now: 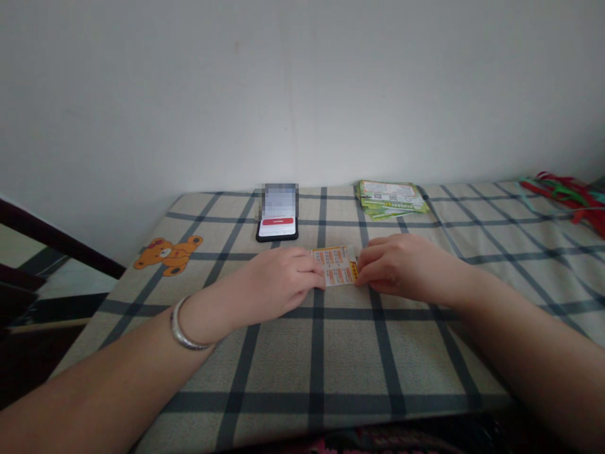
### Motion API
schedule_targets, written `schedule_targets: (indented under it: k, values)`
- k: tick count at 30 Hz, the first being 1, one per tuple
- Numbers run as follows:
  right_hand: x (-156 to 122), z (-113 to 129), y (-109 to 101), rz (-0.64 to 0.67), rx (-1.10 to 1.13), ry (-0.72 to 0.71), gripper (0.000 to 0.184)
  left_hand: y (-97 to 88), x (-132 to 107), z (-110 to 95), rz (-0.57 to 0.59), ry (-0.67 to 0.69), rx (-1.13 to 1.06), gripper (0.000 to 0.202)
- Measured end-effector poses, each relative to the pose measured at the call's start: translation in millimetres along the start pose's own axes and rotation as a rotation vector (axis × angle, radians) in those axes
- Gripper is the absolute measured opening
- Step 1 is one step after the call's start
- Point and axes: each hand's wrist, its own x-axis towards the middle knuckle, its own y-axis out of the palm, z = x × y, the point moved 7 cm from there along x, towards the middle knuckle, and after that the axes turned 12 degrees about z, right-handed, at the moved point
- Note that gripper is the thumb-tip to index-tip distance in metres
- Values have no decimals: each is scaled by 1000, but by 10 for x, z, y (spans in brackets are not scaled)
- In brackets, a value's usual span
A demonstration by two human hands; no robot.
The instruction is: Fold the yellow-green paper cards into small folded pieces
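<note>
A small printed card with orange and yellow blocks of text lies flat, or nearly so, at the middle of the checked tablecloth. Its left end is pinched by my left hand, whose fingers are closed and whose wrist bears a silver bangle. At the other end, my right hand has its fingertips closed on the card's right edge. The card's outer ends are partly hidden under my fingers.
Beyond my left hand a phone lies with its screen lit. A loose stack of green printed cards rests near the wall. Red and green strips lie at far right. A bear picture decorates the tablecloth.
</note>
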Motion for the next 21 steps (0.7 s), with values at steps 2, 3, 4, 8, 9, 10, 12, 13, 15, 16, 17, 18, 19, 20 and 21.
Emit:
schedule_targets:
  k: [2,3,4,8,9,10,12,13,15,16,17,18,19,20,21]
  values:
    - [-9,7,-14,16,12,6,20,0,-1,17,5,-18,-30,24]
    - [-13,8,-19,26,8,15,21,0,-3,24,8,-26,-44,25]
    - [-18,6,-22,34,-2,24,21,-1,-5,29,11,-32,-50,26]
    - [-38,-8,-28,35,-24,37,20,-6,-18,24,9,-23,-48,24]
    - [-42,-12,-29,27,-19,34,20,-8,-20,25,4,-22,-51,24]
    - [-45,-15,-29,19,-13,29,21,-8,-22,27,1,-22,-54,25]
    - [-50,-23,-29,8,-5,25,21,-6,-22,29,-4,-18,-55,26]
    - [-51,-27,-29,6,-3,27,21,-2,-21,30,-1,-15,-53,25]
    - [-52,-33,-28,8,2,32,20,10,-17,34,5,-9,-49,25]
    - [-52,-36,-27,10,6,36,20,15,-16,37,6,-6,-47,24]
    - [-52,-38,-25,14,10,38,19,20,-16,41,3,-5,-44,24]
    - [-51,-41,-22,18,12,38,19,24,-17,45,-2,-2,-41,24]
    - [-49,-47,-17,22,13,40,19,29,-18,47,-8,0,-36,24]
    - [-48,-55,-13,22,12,44,19,31,-19,46,-22,4,-25,24]
    - [-45,-66,-9,18,8,49,18,30,-20,42,-40,8,-3,23]
